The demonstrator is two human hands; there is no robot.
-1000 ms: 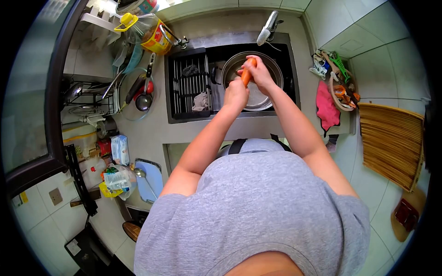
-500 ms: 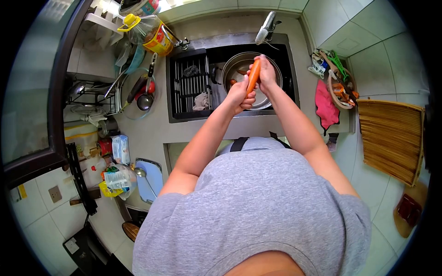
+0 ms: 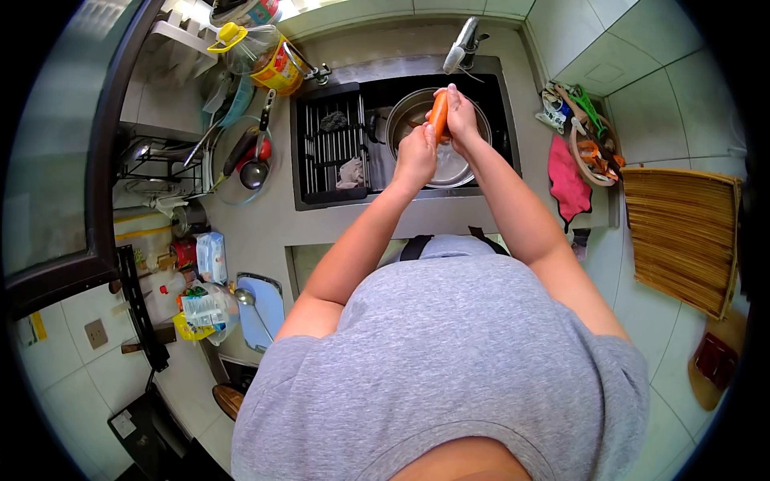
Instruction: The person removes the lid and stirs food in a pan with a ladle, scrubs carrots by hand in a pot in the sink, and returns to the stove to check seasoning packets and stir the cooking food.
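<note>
Carrot [image 3: 439,115]: clamped in your left hand [image 3: 416,155] and right hand [image 3: 462,120].
Bottle label [image 3: 280,74]: illegible.
Sink edge [image 3: 333,203]: beneath your forearms [image 3: 365,230].

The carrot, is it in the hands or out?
In: the left hand and right hand both hold the carrot, over the pot.

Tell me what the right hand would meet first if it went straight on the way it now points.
Likely the tap: the right hand points roughly toward it. Depth is unclear, so the hand, with the carrot, might pass beneath it.
</note>
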